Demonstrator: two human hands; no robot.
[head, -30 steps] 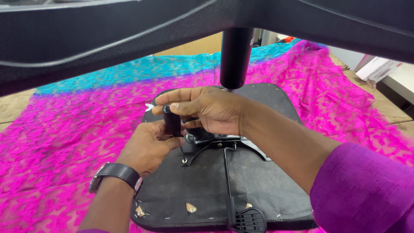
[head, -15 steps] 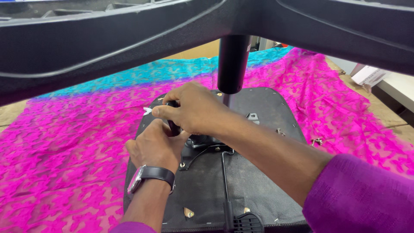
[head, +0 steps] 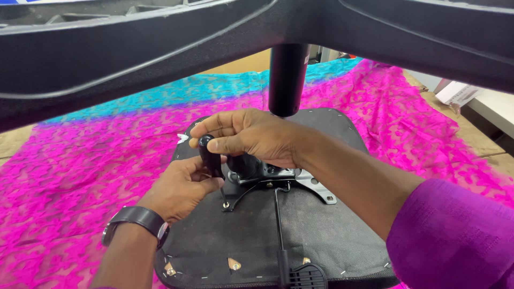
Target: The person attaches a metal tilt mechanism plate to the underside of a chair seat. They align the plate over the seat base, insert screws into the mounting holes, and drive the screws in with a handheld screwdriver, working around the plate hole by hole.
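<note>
vs 1 s ago the cam has moved in closer & the hands have shifted on the seat underside (head: pixel 300 235): the right hand (head: pixel 257 136) came over the top, thumb and forefinger now pinched on the round black knob (head: pixel 205 143). the left hand (head: pixel 184 187) sits just under it, fingers curled round the knob's stem, nearer the metal mechanism plate (head: pixel 284 179) than it was. the black gas cylinder (head: pixel 288 80) stands upright just behind the plate, as before. judging by that, the work has narrowed from handling the plate to fiddling w/ the knob at the plate's left edge; can't tell if it's turning in or out.

the knob is at the plate's left side, touching both hands. a thin black lever (head: pixel 278 225) runs from the plate toward the seat's near edge, ending in a ribbed black paddle (head: pixel 308 277). wristwatch (head: pixel 136 219) on left wrist. seat lies on a pink & teal cloth (head: pixel 80 176).

packages/labels: far right of the plate, well apart, a pale flat cardboard box or sheet (head: pixel 455 93) w/ small print, too small to read. a tiny white tag (head: pixel 183 137) on the seat just left of the knob.
</note>
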